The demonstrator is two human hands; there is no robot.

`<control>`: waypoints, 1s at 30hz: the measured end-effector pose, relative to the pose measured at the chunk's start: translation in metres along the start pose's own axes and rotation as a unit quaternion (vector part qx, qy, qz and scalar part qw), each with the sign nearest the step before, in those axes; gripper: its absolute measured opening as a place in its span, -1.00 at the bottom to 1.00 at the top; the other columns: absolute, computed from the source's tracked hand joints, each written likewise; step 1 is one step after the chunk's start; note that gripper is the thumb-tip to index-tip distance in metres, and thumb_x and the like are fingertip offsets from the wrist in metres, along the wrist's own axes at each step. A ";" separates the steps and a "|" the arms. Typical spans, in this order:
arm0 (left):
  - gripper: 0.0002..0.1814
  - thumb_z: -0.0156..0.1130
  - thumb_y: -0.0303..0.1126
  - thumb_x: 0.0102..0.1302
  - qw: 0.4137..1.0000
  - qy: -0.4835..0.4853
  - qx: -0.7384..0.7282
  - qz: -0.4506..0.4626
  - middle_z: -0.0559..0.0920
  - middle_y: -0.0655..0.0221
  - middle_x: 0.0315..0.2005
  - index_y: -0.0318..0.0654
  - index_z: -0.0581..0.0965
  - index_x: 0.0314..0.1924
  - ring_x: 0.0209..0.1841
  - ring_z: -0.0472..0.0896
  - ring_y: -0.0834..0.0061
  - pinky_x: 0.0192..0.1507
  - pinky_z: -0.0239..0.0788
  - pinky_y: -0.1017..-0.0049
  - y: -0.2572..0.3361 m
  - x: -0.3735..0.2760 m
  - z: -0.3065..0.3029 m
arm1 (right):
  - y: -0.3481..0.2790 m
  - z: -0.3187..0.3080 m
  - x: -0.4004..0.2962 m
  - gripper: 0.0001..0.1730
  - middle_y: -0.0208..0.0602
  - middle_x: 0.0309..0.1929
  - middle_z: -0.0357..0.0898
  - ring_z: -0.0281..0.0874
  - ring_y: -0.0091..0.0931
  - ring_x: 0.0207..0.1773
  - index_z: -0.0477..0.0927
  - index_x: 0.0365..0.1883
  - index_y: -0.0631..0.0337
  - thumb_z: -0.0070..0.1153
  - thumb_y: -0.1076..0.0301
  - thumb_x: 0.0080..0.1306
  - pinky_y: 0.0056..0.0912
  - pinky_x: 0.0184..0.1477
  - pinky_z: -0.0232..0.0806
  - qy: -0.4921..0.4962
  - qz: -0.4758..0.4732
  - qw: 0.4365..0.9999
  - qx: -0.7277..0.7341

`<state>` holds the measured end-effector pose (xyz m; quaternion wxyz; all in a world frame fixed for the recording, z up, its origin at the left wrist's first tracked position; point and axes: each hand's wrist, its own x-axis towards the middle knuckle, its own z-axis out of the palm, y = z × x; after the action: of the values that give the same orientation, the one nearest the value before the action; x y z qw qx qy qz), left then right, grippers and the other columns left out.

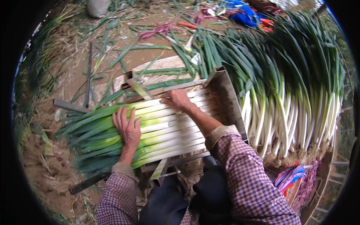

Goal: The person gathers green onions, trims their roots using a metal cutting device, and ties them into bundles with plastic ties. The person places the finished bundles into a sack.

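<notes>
Several long green onions (168,135) lie side by side on a metal bundling frame (229,95), with white shafts to the right and green leaves to the left. The root ends sit against the frame's upright end plate. My left hand (128,128) rests spread on top of them, where the green part begins. At the far side of the row, my right hand (177,99) has its fingers curled down onto the outermost white shaft; the palm side is hidden. A flat pale-green strip (140,90) sticks out beyond the row, and another strip end (159,169) hangs out on the near side.
A big pile of green onions (275,98) stands on the right, roots towards me. Metal bars (70,106) jut out from the frame's left side. Loose leaves, pink-purple ties (159,30) and a blue plastic bag (243,14) litter the ground beyond. Striped cloth (289,178) lies at lower right.
</notes>
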<state>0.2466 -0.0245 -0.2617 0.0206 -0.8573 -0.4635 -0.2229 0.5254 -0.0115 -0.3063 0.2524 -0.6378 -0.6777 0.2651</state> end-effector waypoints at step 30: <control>-0.21 -0.11 0.09 0.57 0.941 -0.211 0.260 -0.054 0.11 0.24 0.57 -0.25 0.06 0.58 0.62 -0.01 0.28 0.58 -0.24 0.10 0.002 0.011 0.023 | -0.027 -0.011 -0.084 -0.02 0.13 0.49 0.22 0.04 -0.04 0.59 0.29 0.43 0.32 0.36 -0.04 0.17 0.11 0.54 -0.06 0.050 -0.018 0.995 -0.090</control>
<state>0.2618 -0.0120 -0.2773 0.1326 -0.8230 -0.5448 0.0909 0.5179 -0.0959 -0.2803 0.2325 -0.6577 -0.6970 0.1662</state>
